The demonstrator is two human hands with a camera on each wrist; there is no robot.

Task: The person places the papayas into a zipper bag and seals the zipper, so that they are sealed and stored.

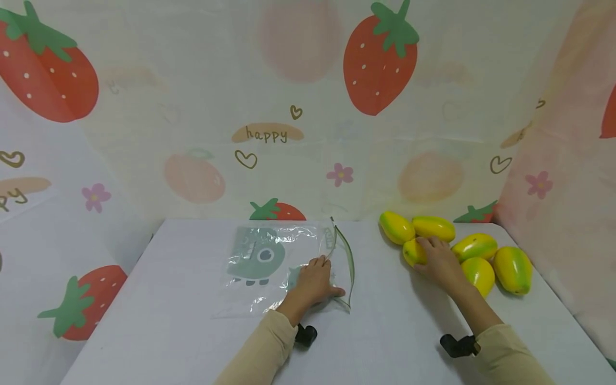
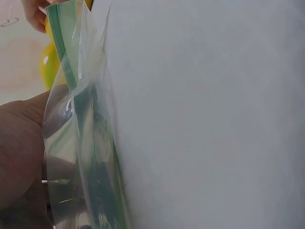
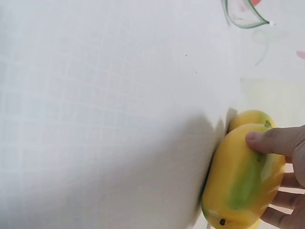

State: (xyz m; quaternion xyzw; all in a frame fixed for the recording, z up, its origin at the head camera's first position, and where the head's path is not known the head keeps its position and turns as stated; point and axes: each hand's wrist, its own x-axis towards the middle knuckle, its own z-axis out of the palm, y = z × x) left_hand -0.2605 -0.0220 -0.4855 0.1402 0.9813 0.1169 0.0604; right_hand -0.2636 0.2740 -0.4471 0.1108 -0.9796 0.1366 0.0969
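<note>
Clearly, two weak points: a slick mango [image 1: 411,253] and a limp bag [image 1: 275,267].
Toward the right of the table [image 1: 385,331], the right hand [image 1: 438,263] grips that mango, thumb on top, fingers curled round its far side; the smooth, rounded skin could slip or spin if the hold loosened. The other mangoes [image 1: 513,270] crowd close by, so a clumsy lift might knock one rolling. To their left lies the bag, its green strip [image 1: 351,262] bowed up at the mouth facing the fruit. The left hand [image 1: 313,282] is at that end, thumb apart from the fingers; whether it pinches the film, I cannot tell. Thin plastic like this could sag closed or slide if that hand shifted, and anything bumping the mouth might buckle it.
</note>
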